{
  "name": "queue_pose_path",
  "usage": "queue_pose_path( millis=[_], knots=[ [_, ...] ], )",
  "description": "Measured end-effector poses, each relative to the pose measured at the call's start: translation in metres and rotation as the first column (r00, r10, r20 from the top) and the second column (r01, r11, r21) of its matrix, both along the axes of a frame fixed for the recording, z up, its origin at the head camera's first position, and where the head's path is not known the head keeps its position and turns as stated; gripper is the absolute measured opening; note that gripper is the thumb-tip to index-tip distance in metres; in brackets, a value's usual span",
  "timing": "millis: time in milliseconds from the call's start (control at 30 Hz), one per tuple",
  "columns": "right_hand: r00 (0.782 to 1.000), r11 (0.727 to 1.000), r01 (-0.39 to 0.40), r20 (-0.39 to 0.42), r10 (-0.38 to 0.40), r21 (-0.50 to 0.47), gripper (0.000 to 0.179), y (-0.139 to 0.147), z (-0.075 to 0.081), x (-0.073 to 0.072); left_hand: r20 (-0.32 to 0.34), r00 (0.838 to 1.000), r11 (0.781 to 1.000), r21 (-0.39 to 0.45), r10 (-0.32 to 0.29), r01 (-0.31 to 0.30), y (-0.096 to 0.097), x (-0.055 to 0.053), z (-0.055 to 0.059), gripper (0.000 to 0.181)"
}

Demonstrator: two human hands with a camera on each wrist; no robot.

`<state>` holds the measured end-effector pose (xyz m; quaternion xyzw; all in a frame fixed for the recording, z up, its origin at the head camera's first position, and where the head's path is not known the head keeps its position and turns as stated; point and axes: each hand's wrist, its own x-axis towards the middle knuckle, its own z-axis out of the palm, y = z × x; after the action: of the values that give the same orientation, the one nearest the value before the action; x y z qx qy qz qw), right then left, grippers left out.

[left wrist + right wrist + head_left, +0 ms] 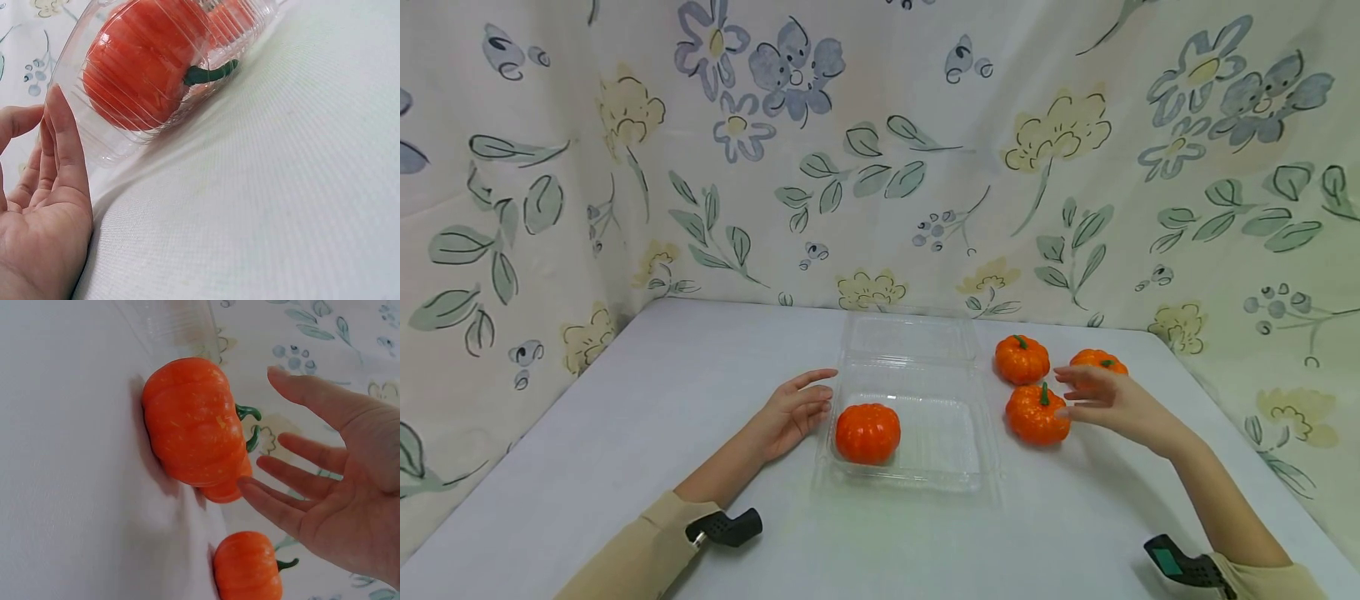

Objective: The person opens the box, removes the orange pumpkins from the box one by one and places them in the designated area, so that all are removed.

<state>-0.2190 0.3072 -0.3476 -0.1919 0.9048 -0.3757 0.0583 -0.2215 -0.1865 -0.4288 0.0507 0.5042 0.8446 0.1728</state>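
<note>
A clear plastic clamshell container [936, 433] stands with its lid [910, 337] laid back. Inside, at the left, sits an orange toy pumpkin [868, 434], its green stem [211, 73] showing through the ribbed wall in the left wrist view. My left hand [790, 417] is at the container's left side, fingertips right at the rim, fingers loosely bent. To the right stand three more pumpkins: a near one [1037, 415], a back one [1022, 359] and a right one [1099, 361]. My right hand [350, 469] hovers beside the near pumpkin with spread fingers and holds nothing.
A white cloth-covered table [715, 358] carries everything. Behind it and along both sides hangs a floral curtain [880, 225]. Black straps with camera mounts [726, 527] sit on both sleeves.
</note>
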Motion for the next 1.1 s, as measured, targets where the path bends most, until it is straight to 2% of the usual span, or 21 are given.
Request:
queue_pose_path(
  millis=[533,767,1100],
  knots=[
    [0.993,0.999,0.045,-0.109,-0.048,-0.028,0.05,-0.012,0.016,0.009,0.002,1.0,1.0,0.004,-0.004,0.004,0.0,0.0,0.001,0.032],
    [0.989,0.996,0.076,-0.121,-0.081,-0.041,0.053,-0.019,0.02,0.014,-0.005,1.0,1.0,0.009,-0.006,0.006,0.001,0.0,0.001,0.032],
    [0.983,0.993,0.05,-0.168,-0.068,-0.105,0.05,-0.038,0.024,0.022,0.003,1.0,1.0,-0.005,0.002,-0.002,0.001,0.0,0.001,0.034]
  ],
)
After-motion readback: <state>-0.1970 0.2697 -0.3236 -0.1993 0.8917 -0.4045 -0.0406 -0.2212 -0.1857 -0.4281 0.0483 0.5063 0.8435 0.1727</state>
